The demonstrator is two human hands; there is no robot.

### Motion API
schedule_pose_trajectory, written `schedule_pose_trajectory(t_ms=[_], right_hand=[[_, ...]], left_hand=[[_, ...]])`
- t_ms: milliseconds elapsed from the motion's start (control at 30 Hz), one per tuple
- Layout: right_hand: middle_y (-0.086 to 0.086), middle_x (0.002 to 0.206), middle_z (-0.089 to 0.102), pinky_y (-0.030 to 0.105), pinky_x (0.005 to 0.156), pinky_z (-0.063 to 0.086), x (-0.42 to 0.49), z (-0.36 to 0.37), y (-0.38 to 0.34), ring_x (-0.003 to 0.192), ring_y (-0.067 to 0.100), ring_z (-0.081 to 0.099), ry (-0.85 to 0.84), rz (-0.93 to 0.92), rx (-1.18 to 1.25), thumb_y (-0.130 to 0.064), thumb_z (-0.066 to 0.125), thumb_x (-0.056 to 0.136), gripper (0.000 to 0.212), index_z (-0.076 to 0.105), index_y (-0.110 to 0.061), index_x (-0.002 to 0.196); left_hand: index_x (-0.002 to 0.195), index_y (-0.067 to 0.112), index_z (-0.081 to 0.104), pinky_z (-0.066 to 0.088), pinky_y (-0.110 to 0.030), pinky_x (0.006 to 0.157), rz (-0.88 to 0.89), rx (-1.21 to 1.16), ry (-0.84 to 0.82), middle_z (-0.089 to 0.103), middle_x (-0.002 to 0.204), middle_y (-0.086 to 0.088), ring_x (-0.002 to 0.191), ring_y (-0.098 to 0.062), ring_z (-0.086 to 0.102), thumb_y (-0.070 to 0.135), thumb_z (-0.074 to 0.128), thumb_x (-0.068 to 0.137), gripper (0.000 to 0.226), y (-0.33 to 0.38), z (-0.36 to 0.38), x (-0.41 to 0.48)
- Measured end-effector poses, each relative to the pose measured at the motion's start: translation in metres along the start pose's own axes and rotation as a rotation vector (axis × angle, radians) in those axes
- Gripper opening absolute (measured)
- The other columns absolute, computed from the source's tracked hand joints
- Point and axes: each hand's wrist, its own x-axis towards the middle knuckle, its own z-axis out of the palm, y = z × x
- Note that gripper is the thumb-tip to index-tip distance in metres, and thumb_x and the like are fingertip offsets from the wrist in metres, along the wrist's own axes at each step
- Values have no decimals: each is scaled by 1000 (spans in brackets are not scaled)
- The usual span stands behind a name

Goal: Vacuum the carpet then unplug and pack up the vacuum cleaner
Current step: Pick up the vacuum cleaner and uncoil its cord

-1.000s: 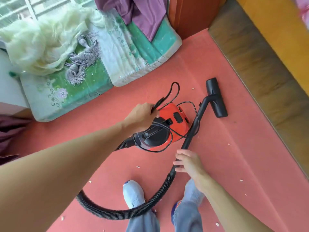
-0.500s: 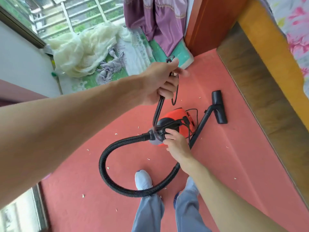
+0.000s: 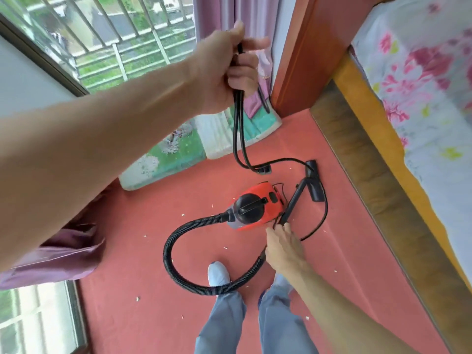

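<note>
A small red and black vacuum cleaner (image 3: 255, 209) sits on the red carpet (image 3: 153, 290). Its ribbed black hose (image 3: 178, 233) loops round to a black wand (image 3: 293, 200) ending in a floor nozzle (image 3: 315, 183). My left hand (image 3: 227, 70) is raised high and grips the black power cord (image 3: 238, 134), which hangs down in loops and trails round the nozzle. The plug (image 3: 264, 169) dangles just above the carpet. My right hand (image 3: 283, 247) reaches down beside the wand's lower end, fingers extended, touching the wand or a thin cord there.
A folded green and white mattress (image 3: 178, 159) lies against the window wall. Purple curtains (image 3: 245, 11) hang behind it. A wooden bed frame (image 3: 383, 154) with floral bedding runs along the right. Small white scraps (image 3: 224, 247) dot the carpet. My feet stand near the hose.
My left hand has lifted the cord higher, pulling it off the vacuum so the plug hangs free. My right hand moved from the vacuum's top to the wand's lower end.
</note>
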Motion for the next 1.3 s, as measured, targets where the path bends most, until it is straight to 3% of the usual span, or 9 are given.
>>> schedule_pose_trajectory(t_ms=[100,267,367,433,500,700,867,1000,1300], right_hand=[[7,126,59,36,104,37,-15,-40,4,122,25,46,54,4,140,-21,50,95,31,56,-12,125],[-6,136,47,28,98,48,-33,-134,-20,119,8,51,396,-20,1003,-17,63,88,61,41,-20,144],[-15,114,62,6,81,42,-47,-181,-44,104,-5,55,442,-124,1129,-26,71,83,40,60,-29,122],[-11,90,69,13,73,43,-62,-200,-56,87,0,60,502,-156,1099,-32,70,85,9,69,-27,93],[-5,84,70,24,75,45,-79,-209,-59,83,10,60,567,-199,995,-35,67,90,17,71,-18,86],[-8,72,72,25,77,54,-125,-225,-21,75,7,70,691,-157,1219,-36,50,101,26,73,-27,92],[-14,48,33,23,49,43,-137,-270,29,42,4,35,795,168,1583,-30,46,104,33,68,-9,92],[-8,56,31,28,47,31,-147,-301,54,44,8,29,802,134,1568,-24,50,102,35,56,10,100],[1,64,50,24,42,28,-177,-354,119,47,10,33,745,-59,1528,-10,44,101,24,56,-15,81]], left_hand=[[96,9,56,14,-14,36,10,-3,11,24,55,8,45,-3,17,40,27,110,44,18,16,-18],[86,9,49,16,-13,32,6,-212,72,23,54,6,37,-4,19,37,27,110,43,39,44,-43],[74,9,43,20,-15,31,-7,-295,113,21,61,5,36,-6,20,37,27,110,48,49,61,-55],[74,8,43,26,-15,33,4,-329,145,23,62,3,37,-8,23,36,27,110,48,57,70,-63],[80,4,48,36,-18,36,44,-294,180,31,62,-1,39,-11,31,31,30,110,44,68,77,-71],[96,7,62,54,-27,50,106,540,110,63,68,-5,52,-16,61,31,42,108,33,78,56,-101],[101,-1,69,37,-21,45,30,1017,-15,42,60,-1,49,-14,41,23,46,106,33,40,34,-99],[85,13,74,45,-17,52,-47,1607,-99,61,57,0,51,-16,64,25,46,104,36,7,38,-91],[124,2,65,55,-37,96,-314,2011,-119,70,121,-12,109,-24,68,32,57,100,39,-57,70,-77]])
